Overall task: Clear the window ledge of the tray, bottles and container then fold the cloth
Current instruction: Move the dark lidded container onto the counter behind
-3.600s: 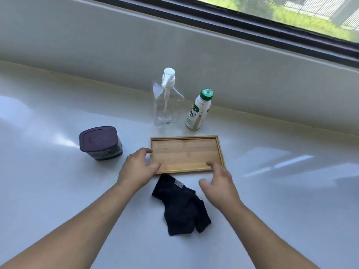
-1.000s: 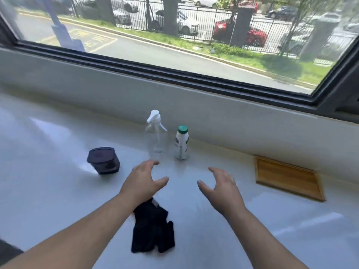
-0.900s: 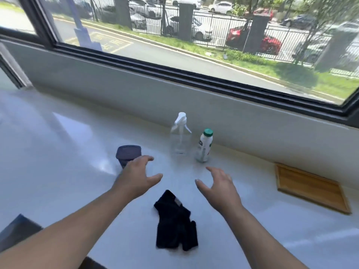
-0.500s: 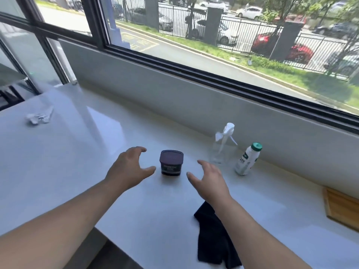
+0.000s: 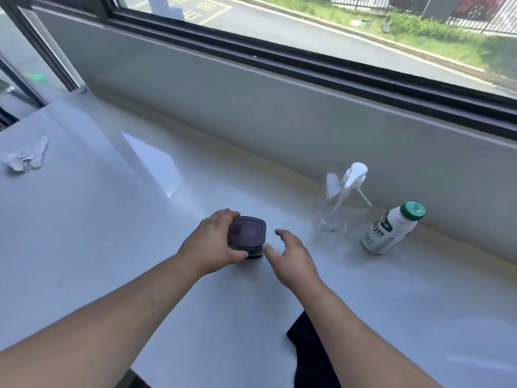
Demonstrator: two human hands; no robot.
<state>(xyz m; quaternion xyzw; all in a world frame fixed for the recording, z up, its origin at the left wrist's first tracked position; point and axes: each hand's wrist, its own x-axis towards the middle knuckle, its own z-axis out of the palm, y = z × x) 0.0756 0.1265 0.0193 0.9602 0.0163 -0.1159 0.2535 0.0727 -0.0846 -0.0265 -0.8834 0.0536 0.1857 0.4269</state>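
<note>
From my head camera, my left hand (image 5: 215, 245) is wrapped around the left side of the purple-lidded container (image 5: 247, 237), fingers curled over its far edge and thumb pressed at its near corner, so I read that as grasping it. The container stands on the white ledge (image 5: 112, 225) near the middle of view. My right hand (image 5: 292, 256) sits just beside it at 3 o'clock, fingers spread and released; whether its thumb tip touches the container's side I cannot tell. At 2 o'clock from the container the clear spray bottle (image 5: 340, 203) stands upright close to the wall, and the green-capped white bottle (image 5: 391, 231) stands just beyond it at 3 o'clock, leaning in my wide lens. The black cloth (image 5: 307, 351) lies crumpled at 5 o'clock, partly under my right forearm. A crumpled white tissue (image 5: 25, 156) rests far off at 10 o'clock
</note>
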